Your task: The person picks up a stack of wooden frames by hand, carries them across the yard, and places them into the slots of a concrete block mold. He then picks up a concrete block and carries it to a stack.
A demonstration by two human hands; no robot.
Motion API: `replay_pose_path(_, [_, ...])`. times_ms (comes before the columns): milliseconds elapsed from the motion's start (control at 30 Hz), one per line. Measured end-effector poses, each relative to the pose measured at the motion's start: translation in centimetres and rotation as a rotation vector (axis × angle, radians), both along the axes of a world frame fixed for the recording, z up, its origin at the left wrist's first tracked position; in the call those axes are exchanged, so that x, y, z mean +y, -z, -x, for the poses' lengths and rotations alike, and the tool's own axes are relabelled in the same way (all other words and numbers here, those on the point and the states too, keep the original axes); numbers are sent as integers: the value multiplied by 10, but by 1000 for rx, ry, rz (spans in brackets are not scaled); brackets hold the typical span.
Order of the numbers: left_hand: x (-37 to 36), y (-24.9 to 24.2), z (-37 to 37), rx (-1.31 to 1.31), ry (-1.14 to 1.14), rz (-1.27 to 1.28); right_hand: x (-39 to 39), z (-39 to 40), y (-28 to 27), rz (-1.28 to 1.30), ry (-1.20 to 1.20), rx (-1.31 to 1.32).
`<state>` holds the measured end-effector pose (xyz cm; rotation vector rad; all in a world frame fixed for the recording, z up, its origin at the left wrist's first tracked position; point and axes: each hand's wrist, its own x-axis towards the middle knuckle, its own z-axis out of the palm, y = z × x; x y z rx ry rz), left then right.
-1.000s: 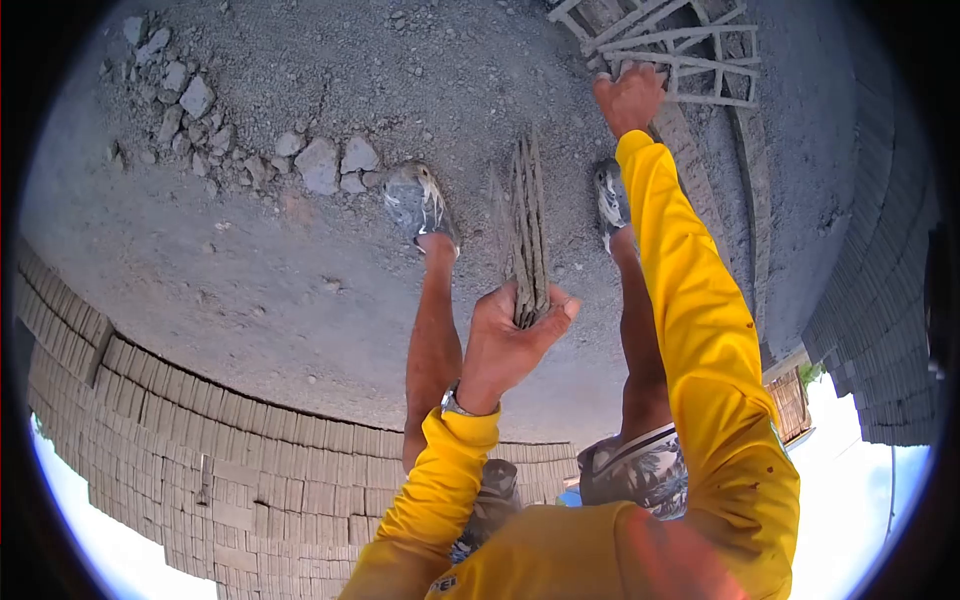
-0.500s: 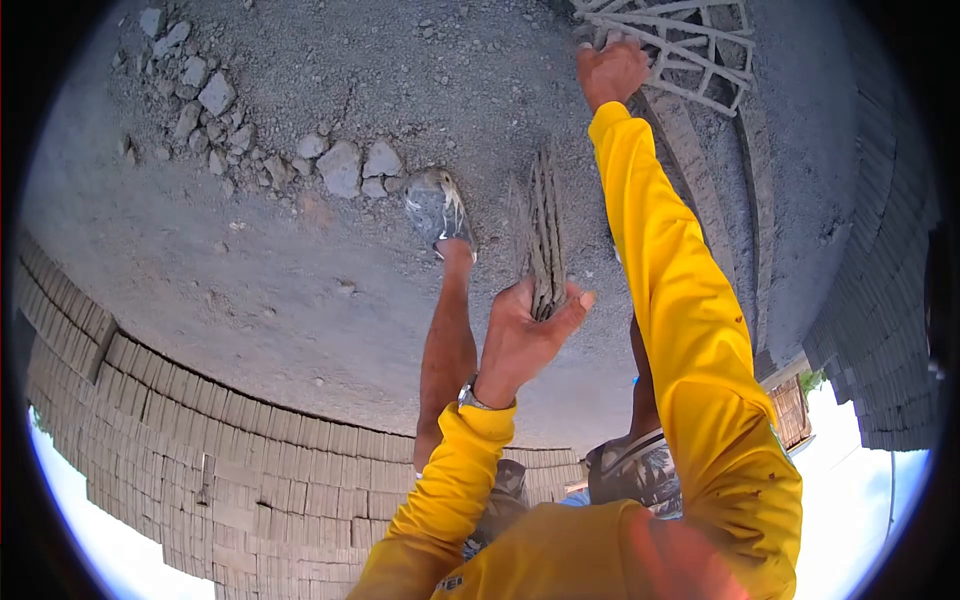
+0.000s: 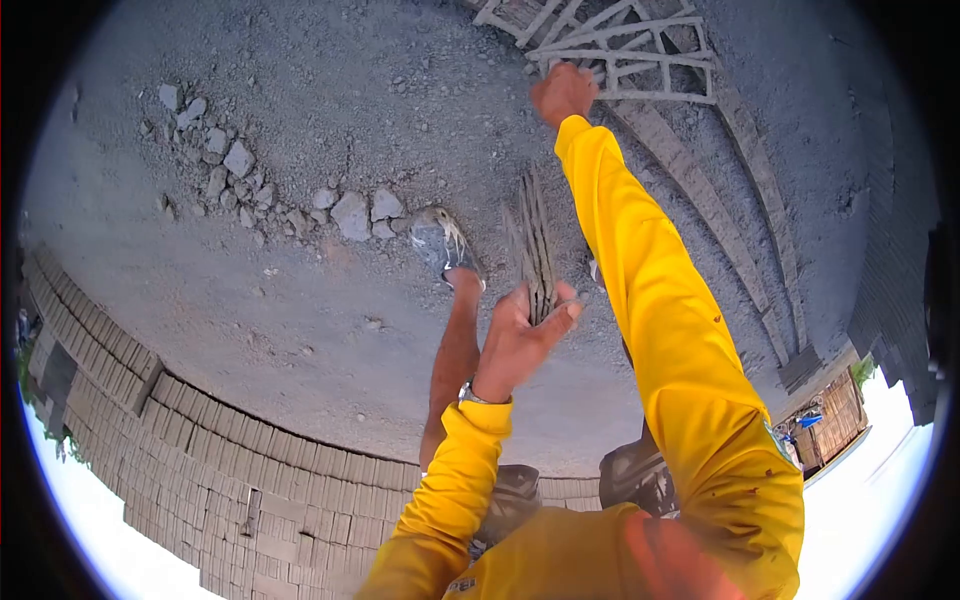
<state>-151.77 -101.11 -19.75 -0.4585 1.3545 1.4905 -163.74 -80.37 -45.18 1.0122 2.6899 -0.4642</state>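
Observation:
My left hand (image 3: 525, 335), with a watch at the wrist, is closed around several thin grey slabs (image 3: 537, 245). They are held together as a bundle and seen nearly edge-on. Farther out, my right hand (image 3: 566, 93) reaches to the near left corner of a criss-cross stack of thin grey slabs (image 3: 640, 55) set on edge. Its fingers are bent round the end of a slab there, and the fingertips are partly hidden. The stack stands at the far end of long flat strips (image 3: 690, 165) on the ground.
Broken grey stones (image 3: 350, 215) lie in a line to the left, close to my shoe (image 3: 440, 243). Long walls of stacked slabs (image 3: 250, 450) run behind my legs, with another dark stack (image 3: 890, 270) on the right. A wooden shed (image 3: 830, 425) stands at the lower right.
The view has shifted, so the criss-cross stack appears farther left and more of it shows. My right hand stays at the stack's corner. My left hand keeps its hold on the slab bundle.

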Motion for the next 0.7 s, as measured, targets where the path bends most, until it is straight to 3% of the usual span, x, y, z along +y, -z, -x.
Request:
replay_pose_path(100, [3, -2, -16, -8, -29, 38, 14, -17, -46, 56, 61, 33])
replay_pose_path(200, [10, -6, -35, 6, -149, 100, 63, -49, -136, 134, -41, 120])
replay_pose_path(267, [18, -20, -43, 18, -226, 145, 113, -74, -205, 351, 98, 207])
replay_pose_path(333, [25, -33, -39, 40, -268, 197, 166, -99, -271, 926, 476, 498])
replay_pose_path(433, [32, -60, -34, 27, -440, 145, 242, -169, -319, 1098, 784, 758])
replay_pose_path(533, [5, -92, -18, -21, -503, 188, 250, -243, -364, 1327, 1058, 1073])
replay_pose_path(600, [-39, -101, -9, -17, -538, 207, 253, -302, -381, 1322, 1262, 1168])
replay_pose_path(700, [-103, -132, 14, 71, -596, 222, 271, -396, -411, 1176, 1312, 1196])
